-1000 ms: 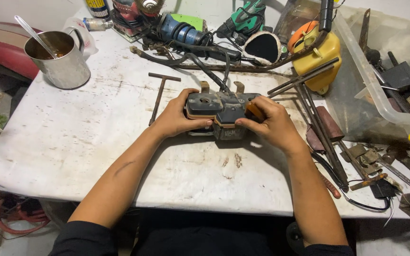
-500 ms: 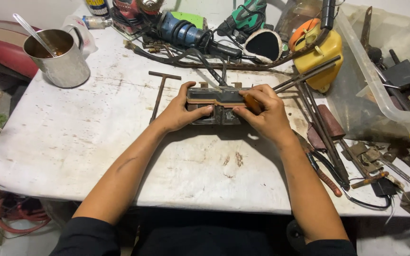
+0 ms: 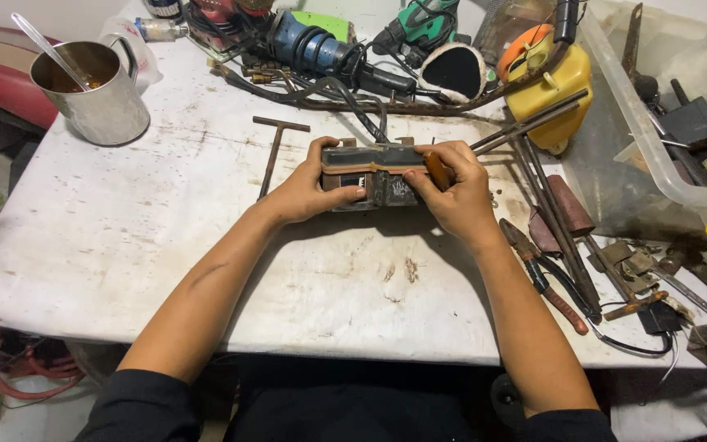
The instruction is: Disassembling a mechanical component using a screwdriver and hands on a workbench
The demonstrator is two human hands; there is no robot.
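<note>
Clutter rings a worn white table on three sides. At ten o'clock of the table stands a dull steel mug with a spoon leaning in it (brownish liquid shows inside). Just right of it, toward the middle, a rusty T-shaped metal rod lies flat, its crossbar at twelve o'clock.

The left hand is closed on the left end of a grimy, dark rectangular block with a tan upper strip, thumb across the near face and fingers wrapped over the top. The block sits at the table's centre, a little toward twelve o'clock, and whether it rests on the surface or is lifted just clear cannot be told. The right hand clamps the block's right end and also pinches a short orange-brown handle against it.

Beyond the block, at twelve o'clock, lie a blue power drill with tangled black cable and a green power tool. At one o'clock sits a yellow plastic jug, with long rusty steel rods fanning from it toward four o'clock. A clear plastic bin of oddments fills the three o'clock edge, with red-handled pliers lying at four o'clock.
</note>
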